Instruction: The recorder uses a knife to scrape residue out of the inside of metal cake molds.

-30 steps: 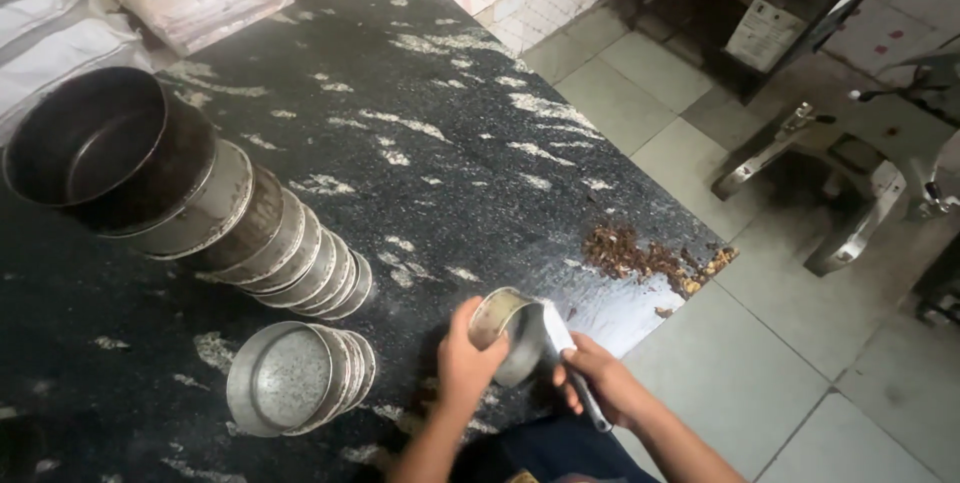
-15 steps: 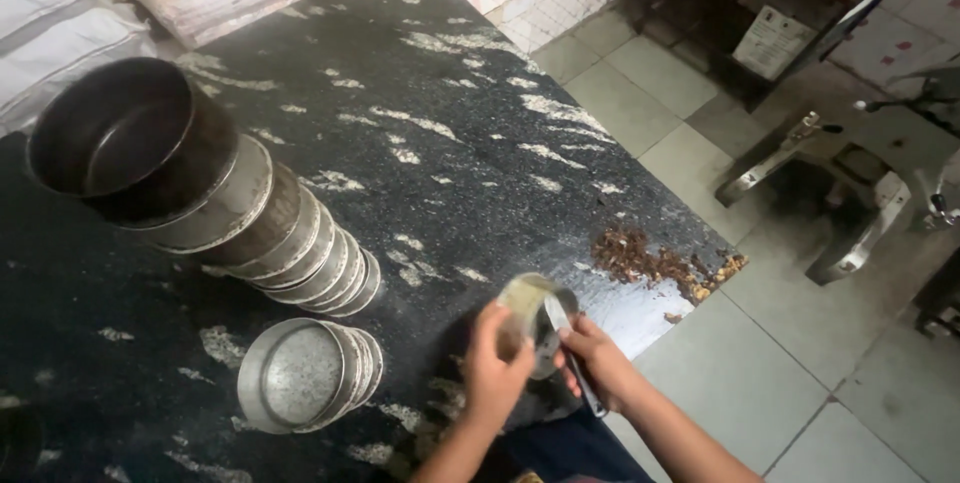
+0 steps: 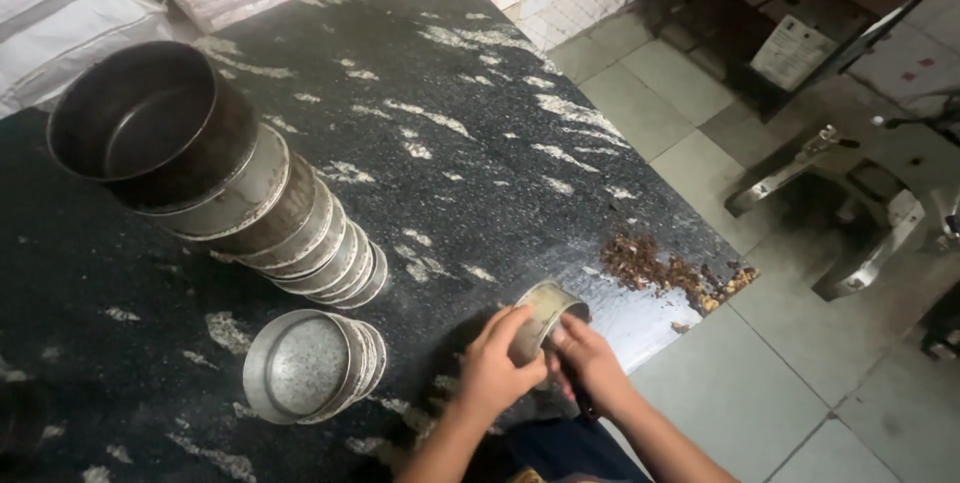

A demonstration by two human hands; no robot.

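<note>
Low centre of the frame, the left hand (image 3: 497,371) wraps the tin (image 3: 541,315) from its left; the right hand (image 3: 590,363) pinches its lower right rim; the tin sits tilted between both, over the table (image 3: 420,93) edge; crumbs (image 3: 670,273) lie just right.

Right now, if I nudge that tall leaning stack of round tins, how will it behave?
The tall stack of tins leans across the dark counter, so a nudge would probably topple or slide it apart. The tins look like thin rigid metal, likely light. Their round walls suggest any that come loose could roll.
</note>
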